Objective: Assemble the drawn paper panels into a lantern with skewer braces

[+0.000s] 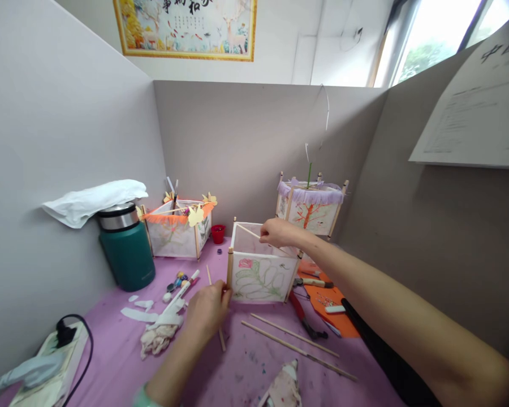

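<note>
A square lantern frame (263, 277) with white panels, a pink flower and green leaf lines drawn on the front, stands upright on the purple table. My left hand (207, 311) is closed on its front left corner post, near the bottom. Above the open top, my right hand (275, 233) pinches a thin wooden stick (248, 230) that lies slantwise across the opening. Several loose sticks (297, 345) lie in front of the frame, and one more passes behind my left hand.
Two decorated lanterns stand behind, one orange-trimmed (173, 237), one purple-trimmed (311, 209). Left are a green bottle (129, 249), paper scraps and a power strip (55, 362). Red-handled pliers (301, 316) and orange sheets (339, 316) lie right. A red cup (218, 234) stands behind.
</note>
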The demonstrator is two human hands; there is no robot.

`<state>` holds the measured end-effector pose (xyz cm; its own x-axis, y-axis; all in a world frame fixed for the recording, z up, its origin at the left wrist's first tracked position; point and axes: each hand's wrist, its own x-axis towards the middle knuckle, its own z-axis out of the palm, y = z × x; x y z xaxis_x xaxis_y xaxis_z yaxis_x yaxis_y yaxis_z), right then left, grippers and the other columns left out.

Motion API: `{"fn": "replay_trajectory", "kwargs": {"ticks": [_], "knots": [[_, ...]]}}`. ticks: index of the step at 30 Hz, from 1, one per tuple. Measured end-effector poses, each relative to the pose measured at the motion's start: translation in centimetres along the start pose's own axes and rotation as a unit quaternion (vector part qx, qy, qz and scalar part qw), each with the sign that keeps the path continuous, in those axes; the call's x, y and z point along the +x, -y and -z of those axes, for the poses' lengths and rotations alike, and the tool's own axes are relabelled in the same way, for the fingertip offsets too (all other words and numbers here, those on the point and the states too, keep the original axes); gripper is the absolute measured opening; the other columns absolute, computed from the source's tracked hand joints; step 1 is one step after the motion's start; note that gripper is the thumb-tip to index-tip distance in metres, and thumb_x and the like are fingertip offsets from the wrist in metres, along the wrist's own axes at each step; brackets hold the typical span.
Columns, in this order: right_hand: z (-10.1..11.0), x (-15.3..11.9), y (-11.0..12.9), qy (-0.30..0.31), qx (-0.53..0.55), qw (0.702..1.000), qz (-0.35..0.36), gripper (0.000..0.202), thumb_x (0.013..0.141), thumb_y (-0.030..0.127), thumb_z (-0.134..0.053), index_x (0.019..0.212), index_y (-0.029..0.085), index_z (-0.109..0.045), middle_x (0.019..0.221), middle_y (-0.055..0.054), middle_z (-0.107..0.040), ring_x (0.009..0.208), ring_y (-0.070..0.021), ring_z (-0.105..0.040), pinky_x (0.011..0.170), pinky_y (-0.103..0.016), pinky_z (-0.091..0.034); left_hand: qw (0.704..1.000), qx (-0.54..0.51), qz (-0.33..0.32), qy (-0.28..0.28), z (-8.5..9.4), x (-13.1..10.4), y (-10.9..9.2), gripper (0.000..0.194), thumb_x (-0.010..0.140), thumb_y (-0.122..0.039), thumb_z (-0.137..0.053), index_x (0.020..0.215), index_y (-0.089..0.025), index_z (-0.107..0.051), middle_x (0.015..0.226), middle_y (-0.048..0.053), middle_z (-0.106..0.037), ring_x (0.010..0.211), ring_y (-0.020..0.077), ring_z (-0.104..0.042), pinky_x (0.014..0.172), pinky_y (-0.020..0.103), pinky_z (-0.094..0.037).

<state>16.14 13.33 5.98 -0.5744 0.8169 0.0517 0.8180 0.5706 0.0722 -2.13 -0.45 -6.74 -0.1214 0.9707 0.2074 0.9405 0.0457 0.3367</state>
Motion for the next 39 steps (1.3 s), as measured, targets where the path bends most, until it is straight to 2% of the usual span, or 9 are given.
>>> {"fn": "replay_trajectory", "kwargs": {"ticks": [2,5,7,11,15,20,30,34,39], "knots": [[0.1,0.0,-0.1,0.005,0.002,1.0,0.002,0.025,0.074,0.03,-0.053,0.084,0.017,-0.073,0.077,-0.007,-0.072,0.067,-0.0159,-0.061,0.052,-0.022,-0.034,0.998,-0.052,-0.008,-0.026,1.4,-0.2,0.0,0.021,0.084,-0.034,-0.048,0.09,-0.021,-0.063,0.087,0.004,-0.071,0.077,0.0189,-0.064,0.065,0.027,-0.041],[0.3,0.1,-0.2,0.012,0.007,1.0,0.005,0.024,0.074,0.029,-0.054,0.081,0.016,-0.073,0.075,-0.007,-0.071,0.067,-0.0154,-0.062,0.053,-0.021,-0.034,0.973,-0.052,-0.006,-0.226,4.4,-0.3,-1.1,0.027,0.089,-0.038,-0.041,0.093,-0.022,-0.062,0.092,0.004,-0.068,0.081,0.0185,-0.061,0.072,0.029,-0.041],[0.3,0.2,-0.3,0.015,0.014,1.0,0.007,0.022,0.075,0.029,-0.055,0.081,0.017,-0.073,0.075,-0.006,-0.071,0.067,-0.0149,-0.062,0.054,-0.021,-0.035,0.954,-0.041,-0.074,-0.289,6.4,0.2,-2.5,0.027,0.09,-0.033,-0.039,0.092,-0.02,-0.063,0.094,0.006,-0.066,0.092,0.0196,-0.058,0.082,0.029,-0.04],[0.7,0.0,-0.1,0.029,0.033,0.999,0.005,0.022,0.077,0.028,-0.054,0.084,0.018,-0.072,0.072,-0.004,-0.071,0.061,-0.0131,-0.061,0.053,-0.02,-0.037,0.962,-0.037,-0.2,-0.181,8.6,4.3,-5.4,0.024,0.087,-0.026,-0.042,0.096,-0.021,-0.063,0.099,0.005,-0.066,0.099,0.0201,-0.056,0.086,0.03,-0.041],[1.3,-0.4,0.2,0.04,0.048,0.998,-0.002,0.021,0.077,0.029,-0.056,0.084,0.018,-0.072,0.069,-0.004,-0.07,0.058,-0.0133,-0.061,0.05,-0.02,-0.036,0.975,-0.03,-0.22,0.004,8.7,10.1,-6.5,0.045,0.078,-0.011,-0.043,0.121,-0.017,-0.054,0.117,0.006,-0.063,0.099,0.0166,-0.059,0.087,0.026,-0.043],[1.3,-0.5,0.1,0.03,0.068,0.997,-0.004,0.02,0.074,0.031,-0.059,0.079,0.017,-0.072,0.069,-0.005,-0.07,0.059,-0.0138,-0.06,0.049,-0.021,-0.034,0.961,-0.009,-0.259,0.099,8.4,13.9,-7.1,0.044,0.07,-0.01,-0.053,0.112,-0.02,-0.062,0.106,0.0,-0.07,0.088,0.0137,-0.064,0.072,0.019,-0.045],[0.6,-3.5,-1.0,-0.1,0.162,0.981,-0.029,0.031,0.086,0.034,-0.045,0.092,0.016,-0.069,0.084,-0.005,-0.071,0.07,-0.013,-0.062,0.058,-0.019,-0.039,0.956,0.016,-0.286,0.059,6.5,15.6,-7.5,0.018,0.07,-0.023,-0.059,0.08,-0.023,-0.075,0.076,-0.003,-0.073,0.071,0.0128,-0.064,0.066,0.019,-0.041],[-0.6,-7.7,-2.2,-0.231,0.3,0.922,-0.085,0.032,0.087,0.036,-0.042,0.081,0.015,-0.066,0.075,-0.004,-0.068,0.063,-0.0121,-0.06,0.059,-0.02,-0.042,0.956,0.012,-0.29,0.048,6.0,15.8,-7.2,0.017,0.07,-0.024,-0.06,0.079,-0.023,-0.075,0.074,-0.002,-0.073,0.069,0.0122,-0.063,0.064,0.019,-0.041],[-4.0,-11.3,-3.2,-0.213,0.415,0.873,-0.146,0.044,0.088,0.051,-0.035,0.083,0.017,-0.063,0.071,-0.003,-0.065,0.061,-0.0141,-0.058,0.05,-0.022,-0.041,0.958,0.01,-0.283,0.043,6.1,16.0,-7.2,0.017,0.07,-0.025,-0.06,0.079,-0.025,-0.075,0.073,-0.004,-0.073,0.068,0.0115,-0.063,0.063,0.018,-0.041]]}}
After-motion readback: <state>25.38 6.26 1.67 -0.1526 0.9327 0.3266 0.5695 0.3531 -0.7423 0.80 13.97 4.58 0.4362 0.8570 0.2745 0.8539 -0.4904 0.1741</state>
